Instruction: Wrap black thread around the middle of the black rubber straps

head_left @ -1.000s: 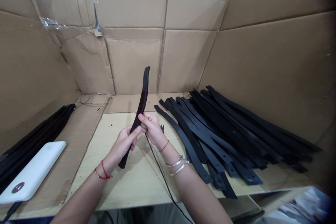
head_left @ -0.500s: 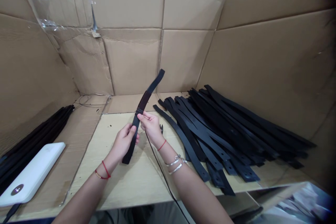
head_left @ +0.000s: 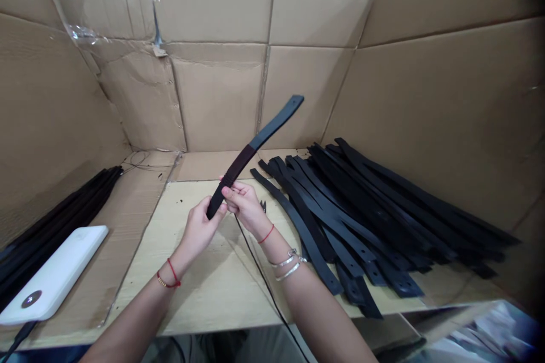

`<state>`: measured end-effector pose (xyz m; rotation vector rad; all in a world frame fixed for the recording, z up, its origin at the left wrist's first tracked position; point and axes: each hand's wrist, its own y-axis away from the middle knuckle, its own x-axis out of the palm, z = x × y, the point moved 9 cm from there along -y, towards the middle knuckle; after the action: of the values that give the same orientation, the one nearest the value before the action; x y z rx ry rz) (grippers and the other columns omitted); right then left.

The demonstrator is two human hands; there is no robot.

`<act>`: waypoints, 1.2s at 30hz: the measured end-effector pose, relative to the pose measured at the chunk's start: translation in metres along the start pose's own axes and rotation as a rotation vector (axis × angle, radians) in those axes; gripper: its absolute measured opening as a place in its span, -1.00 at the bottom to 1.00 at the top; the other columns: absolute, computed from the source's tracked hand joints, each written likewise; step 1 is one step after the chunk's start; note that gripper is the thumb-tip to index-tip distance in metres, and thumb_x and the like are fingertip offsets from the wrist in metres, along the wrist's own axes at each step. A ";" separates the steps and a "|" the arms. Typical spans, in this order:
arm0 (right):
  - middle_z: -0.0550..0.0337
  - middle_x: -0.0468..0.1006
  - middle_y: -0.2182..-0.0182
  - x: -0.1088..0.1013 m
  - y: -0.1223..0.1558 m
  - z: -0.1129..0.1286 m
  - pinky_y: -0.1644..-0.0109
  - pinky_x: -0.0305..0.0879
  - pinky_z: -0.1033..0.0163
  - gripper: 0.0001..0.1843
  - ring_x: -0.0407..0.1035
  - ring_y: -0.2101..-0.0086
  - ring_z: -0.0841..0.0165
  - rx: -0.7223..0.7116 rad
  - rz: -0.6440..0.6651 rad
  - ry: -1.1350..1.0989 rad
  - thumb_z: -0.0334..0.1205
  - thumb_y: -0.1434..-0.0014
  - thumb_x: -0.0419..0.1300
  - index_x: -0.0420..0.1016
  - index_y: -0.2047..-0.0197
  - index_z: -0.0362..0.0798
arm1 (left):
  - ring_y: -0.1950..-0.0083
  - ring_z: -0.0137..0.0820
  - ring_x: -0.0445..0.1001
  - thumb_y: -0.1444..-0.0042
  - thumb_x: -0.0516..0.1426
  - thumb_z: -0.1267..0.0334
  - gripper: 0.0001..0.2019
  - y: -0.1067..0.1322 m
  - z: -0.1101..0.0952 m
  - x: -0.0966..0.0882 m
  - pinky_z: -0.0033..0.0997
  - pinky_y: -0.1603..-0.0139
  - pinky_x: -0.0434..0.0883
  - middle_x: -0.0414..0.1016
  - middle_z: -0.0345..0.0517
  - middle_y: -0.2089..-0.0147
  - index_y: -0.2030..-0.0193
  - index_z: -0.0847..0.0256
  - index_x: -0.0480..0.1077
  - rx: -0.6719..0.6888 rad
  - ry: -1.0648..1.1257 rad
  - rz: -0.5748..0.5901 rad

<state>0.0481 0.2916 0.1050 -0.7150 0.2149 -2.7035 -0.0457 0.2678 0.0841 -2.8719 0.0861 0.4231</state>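
A curved black strap with a dark brown cord wrapping around its middle slants up and to the right above the table. My left hand is closed around its lower end, the thumb lying along the edge. Just below the wrapping, my right hand pinches the strap with thumb and fingers; the fingertips behind it are partly hidden. A thin dark cord trails from under my right hand down past the table's front edge. Behind my right wrist, a small black tool shows only in part.
Many loose black straps are heaped on the right. On the left, a bundle of dark strips lies behind a white power bank with a cable plugged in. Cardboard walls enclose the wooden tabletop at the back and sides.
The strap has turned: its upper end now reaches farther up and right, showing a holed flat face. My left hand has shifted to its lower end, while my right stays near the wrapping.
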 end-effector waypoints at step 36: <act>0.41 -0.22 0.60 0.015 0.007 0.003 0.55 -0.38 0.43 -0.46 -0.29 0.63 0.66 0.060 0.170 -0.082 -0.10 -0.02 0.31 0.39 -0.01 -0.22 | 0.63 -0.66 -0.05 -0.05 0.08 -0.14 -0.55 0.010 -0.002 0.028 -0.58 0.60 -0.06 0.00 -0.34 0.65 0.37 0.28 0.13 -0.060 0.392 0.231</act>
<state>0.0395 0.2800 0.1129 -0.7530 0.1664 -2.5034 -0.0192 0.2571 0.0758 -2.9735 0.4826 -0.1068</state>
